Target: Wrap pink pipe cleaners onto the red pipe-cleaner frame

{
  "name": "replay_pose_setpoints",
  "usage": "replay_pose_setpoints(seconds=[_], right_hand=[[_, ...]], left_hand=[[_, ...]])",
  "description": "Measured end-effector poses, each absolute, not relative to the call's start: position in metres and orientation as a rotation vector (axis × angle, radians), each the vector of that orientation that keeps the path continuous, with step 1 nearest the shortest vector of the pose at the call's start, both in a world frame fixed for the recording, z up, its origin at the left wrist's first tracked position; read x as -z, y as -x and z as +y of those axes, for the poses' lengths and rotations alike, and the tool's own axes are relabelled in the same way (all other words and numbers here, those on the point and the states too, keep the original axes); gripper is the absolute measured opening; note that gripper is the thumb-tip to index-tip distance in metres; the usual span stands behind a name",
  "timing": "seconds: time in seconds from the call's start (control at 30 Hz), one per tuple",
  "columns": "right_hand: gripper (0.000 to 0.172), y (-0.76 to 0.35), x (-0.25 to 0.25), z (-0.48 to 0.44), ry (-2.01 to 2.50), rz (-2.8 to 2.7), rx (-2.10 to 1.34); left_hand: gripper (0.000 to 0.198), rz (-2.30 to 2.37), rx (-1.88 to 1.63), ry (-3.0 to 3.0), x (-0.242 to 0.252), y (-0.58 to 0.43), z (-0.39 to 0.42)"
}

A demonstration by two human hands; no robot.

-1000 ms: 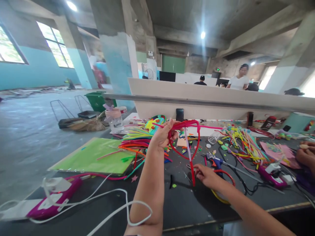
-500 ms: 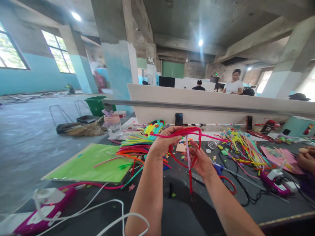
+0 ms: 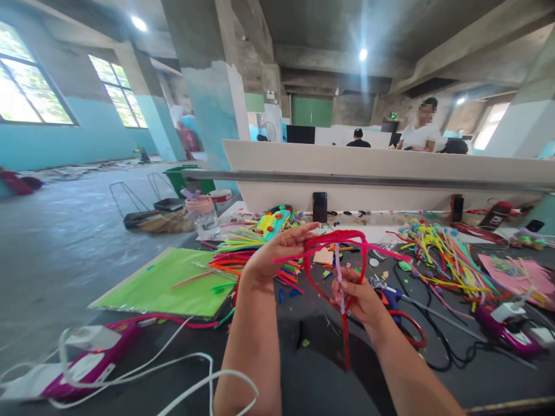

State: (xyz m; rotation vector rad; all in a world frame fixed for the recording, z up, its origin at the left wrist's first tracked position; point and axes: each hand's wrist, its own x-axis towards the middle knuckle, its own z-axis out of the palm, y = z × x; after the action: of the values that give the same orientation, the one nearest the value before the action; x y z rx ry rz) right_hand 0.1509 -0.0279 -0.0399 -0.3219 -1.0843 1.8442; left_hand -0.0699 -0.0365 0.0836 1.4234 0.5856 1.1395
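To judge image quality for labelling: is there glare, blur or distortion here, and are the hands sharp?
Head view: the ceiling lamp flares with a vertical streak and the windows are partly blown out; the pillar leans from wide-angle distortion; the left hand, right hand and red pipe cleaner loop are sharp.

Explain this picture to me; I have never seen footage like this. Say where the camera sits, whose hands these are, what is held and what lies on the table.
There is no machine here: a camera on a person's head looks down at their own two bare hands. The left hand holds the top of a red pipe-cleaner loop at its fingertips; the right hand grips it lower down, with a lilac strand. On the dark table lie a green sheet, piles of coloured pipe cleaners, a blue glue gun and a purple tool with a white cable.
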Motion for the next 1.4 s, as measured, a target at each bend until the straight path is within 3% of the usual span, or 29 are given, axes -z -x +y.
replay_pose_setpoints(seconds=[0.37, 0.53, 0.73, 1.1, 1.4], right_hand=[[0.026, -0.152, 0.034, -0.036, 0.358, -1.15, -1.77], [0.027, -0.151, 0.037, -0.034, 0.385, -1.181, -1.739], [0.028, -0.148, 0.038, -0.037, 0.403, -1.237, -1.735], [0.028, -0.145, 0.039, -0.044, 0.446, -1.337, -1.732], [0.029, -0.143, 0.037, -0.047, 0.431, -1.374, -1.71]], left_hand=[[0.039, 0.789, -1.176, -1.408, -0.099, 0.059, -0.052], [0.037, 0.832, -1.081, -1.588, -0.097, 0.056, -0.053], [0.026, 0.957, -1.227, -1.77, -0.098, 0.052, -0.054], [0.02, 1.091, -1.146, -1.985, -0.092, 0.055, -0.043], [0.022, 1.498, -1.172, -2.203, -0.1, 0.039, -0.049]])
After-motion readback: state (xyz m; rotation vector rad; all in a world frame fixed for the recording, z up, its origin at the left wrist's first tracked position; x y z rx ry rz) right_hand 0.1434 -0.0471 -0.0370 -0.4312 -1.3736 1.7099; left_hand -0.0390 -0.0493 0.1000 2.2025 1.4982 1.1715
